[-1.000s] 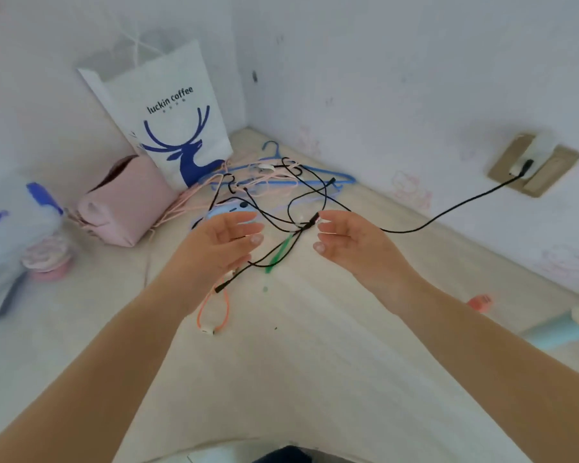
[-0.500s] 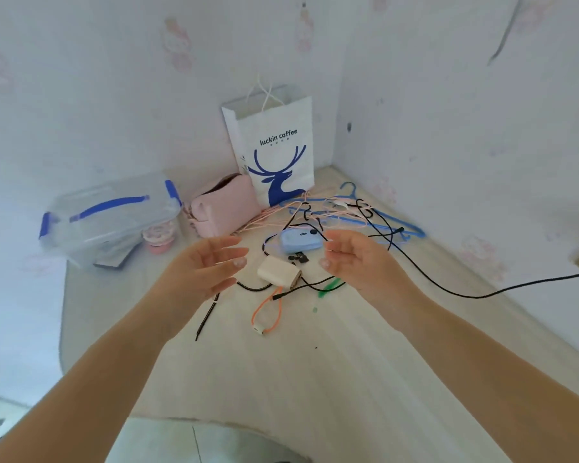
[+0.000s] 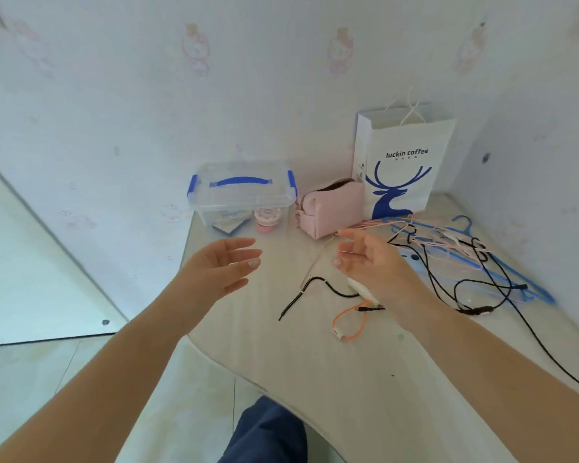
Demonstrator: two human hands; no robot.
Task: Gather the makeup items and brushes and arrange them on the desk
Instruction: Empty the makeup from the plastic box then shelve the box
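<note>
A home bedroom corner — cartoon wallpaper [image 3: 198, 51], clothes hangers [image 3: 502, 262], coffee-shop paper bag [image 3: 405, 162], pink pouch [image 3: 331, 208] on a tabletop [image 3: 281, 345].

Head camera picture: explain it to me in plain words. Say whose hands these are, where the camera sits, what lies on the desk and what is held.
There is no machine here. A person wears a wide-angle camera on the head, looking forward and down, so the two bare arms reaching in from the bottom are the wearer's own. The left hand and right hand are both open, palms turned toward each other above the desk, and neither holds anything.

At the back of the desk stand a clear storage box with blue clips and handle, a pink pouch beside it, and a white paper bag printed with a blue deer. To the right lie blue and pink hangers tangled with black cables. An orange cable lies nearer the wearer. What is inside the box is too blurred to name.
</note>
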